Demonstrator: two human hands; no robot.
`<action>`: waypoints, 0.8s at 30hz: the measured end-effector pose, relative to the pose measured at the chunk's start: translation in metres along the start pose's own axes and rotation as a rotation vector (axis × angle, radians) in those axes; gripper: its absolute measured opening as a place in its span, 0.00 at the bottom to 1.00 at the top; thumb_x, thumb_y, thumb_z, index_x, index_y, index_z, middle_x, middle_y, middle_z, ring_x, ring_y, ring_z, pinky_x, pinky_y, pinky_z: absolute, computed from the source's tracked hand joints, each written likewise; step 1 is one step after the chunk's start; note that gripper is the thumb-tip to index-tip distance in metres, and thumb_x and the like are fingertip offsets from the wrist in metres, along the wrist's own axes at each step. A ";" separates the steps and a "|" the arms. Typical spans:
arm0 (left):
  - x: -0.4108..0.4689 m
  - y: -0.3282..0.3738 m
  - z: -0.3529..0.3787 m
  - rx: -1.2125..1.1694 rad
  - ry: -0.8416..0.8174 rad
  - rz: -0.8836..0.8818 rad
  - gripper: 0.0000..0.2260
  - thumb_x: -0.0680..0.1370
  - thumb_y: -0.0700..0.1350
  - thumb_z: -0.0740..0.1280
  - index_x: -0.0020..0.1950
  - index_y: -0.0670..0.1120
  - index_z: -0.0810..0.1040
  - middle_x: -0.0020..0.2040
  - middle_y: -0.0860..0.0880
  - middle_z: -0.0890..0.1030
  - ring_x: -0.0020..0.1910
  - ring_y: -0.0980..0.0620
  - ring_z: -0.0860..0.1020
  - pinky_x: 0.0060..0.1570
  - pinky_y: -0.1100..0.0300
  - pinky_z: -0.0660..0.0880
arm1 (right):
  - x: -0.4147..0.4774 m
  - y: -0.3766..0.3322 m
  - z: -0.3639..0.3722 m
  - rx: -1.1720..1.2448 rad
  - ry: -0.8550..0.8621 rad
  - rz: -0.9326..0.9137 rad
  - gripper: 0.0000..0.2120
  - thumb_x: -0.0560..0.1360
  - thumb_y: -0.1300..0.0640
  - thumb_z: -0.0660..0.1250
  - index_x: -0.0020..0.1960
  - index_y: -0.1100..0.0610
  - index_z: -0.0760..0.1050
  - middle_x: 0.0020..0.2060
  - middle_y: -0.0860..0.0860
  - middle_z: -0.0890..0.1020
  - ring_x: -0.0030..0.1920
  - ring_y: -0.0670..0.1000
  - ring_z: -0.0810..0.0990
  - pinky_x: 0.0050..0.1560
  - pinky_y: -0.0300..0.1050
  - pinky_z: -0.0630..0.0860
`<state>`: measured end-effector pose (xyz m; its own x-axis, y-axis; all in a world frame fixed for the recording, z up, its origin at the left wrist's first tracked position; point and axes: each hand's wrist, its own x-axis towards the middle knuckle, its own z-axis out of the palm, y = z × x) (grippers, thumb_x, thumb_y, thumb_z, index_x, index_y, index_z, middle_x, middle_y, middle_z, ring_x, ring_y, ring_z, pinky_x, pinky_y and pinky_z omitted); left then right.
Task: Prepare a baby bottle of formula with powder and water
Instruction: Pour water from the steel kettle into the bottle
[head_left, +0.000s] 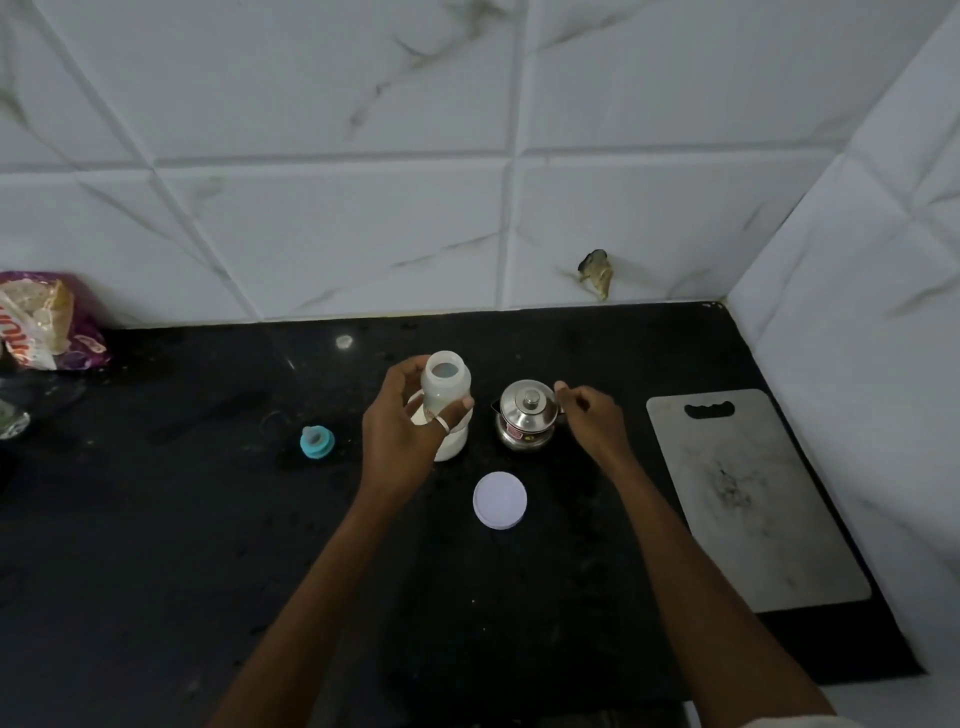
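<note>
My left hand (402, 426) grips an open, translucent white baby bottle (444, 387), held upright above the black counter. Behind and below it stands a white container (453, 441), partly hidden by my fingers. A small steel kettle with a lid (525, 414) sits just right of the bottle. My right hand (589, 413) is at the kettle's right side, fingers curled near its handle; whether they grip it is unclear. A round white lid (500, 500) lies flat in front. The bottle's blue teat and collar (317, 441) rest on the counter to the left.
A grey cutting board (753, 499) lies at the right, near the tiled side wall. A purple bread bag (47, 322) sits at the far left against the back wall. The black counter (208, 519) ends at the near right edge.
</note>
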<state>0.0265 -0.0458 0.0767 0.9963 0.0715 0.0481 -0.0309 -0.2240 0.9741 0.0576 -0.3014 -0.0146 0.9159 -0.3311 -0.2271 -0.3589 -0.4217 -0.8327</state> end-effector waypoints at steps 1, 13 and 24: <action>0.001 0.000 0.002 0.006 0.007 -0.014 0.25 0.72 0.45 0.82 0.66 0.52 0.78 0.59 0.59 0.83 0.60 0.60 0.82 0.66 0.55 0.78 | 0.002 0.004 0.002 0.030 -0.003 -0.006 0.21 0.81 0.43 0.66 0.39 0.58 0.79 0.34 0.49 0.80 0.35 0.45 0.76 0.38 0.41 0.70; 0.004 -0.001 0.001 0.032 0.092 -0.030 0.24 0.72 0.46 0.82 0.65 0.53 0.77 0.61 0.55 0.84 0.61 0.55 0.83 0.66 0.47 0.79 | 0.007 0.025 0.025 0.449 0.003 0.068 0.20 0.79 0.43 0.71 0.35 0.55 0.74 0.29 0.50 0.75 0.28 0.46 0.72 0.28 0.41 0.68; 0.001 -0.002 -0.010 0.012 0.111 -0.026 0.24 0.72 0.44 0.81 0.64 0.56 0.76 0.62 0.55 0.84 0.62 0.54 0.83 0.66 0.47 0.79 | 0.017 0.026 0.028 0.563 -0.082 0.218 0.23 0.75 0.41 0.74 0.43 0.62 0.82 0.34 0.55 0.77 0.32 0.50 0.68 0.32 0.44 0.62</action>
<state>0.0271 -0.0352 0.0774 0.9818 0.1841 0.0473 -0.0032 -0.2326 0.9726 0.0688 -0.2942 -0.0545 0.8509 -0.2843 -0.4417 -0.4098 0.1668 -0.8968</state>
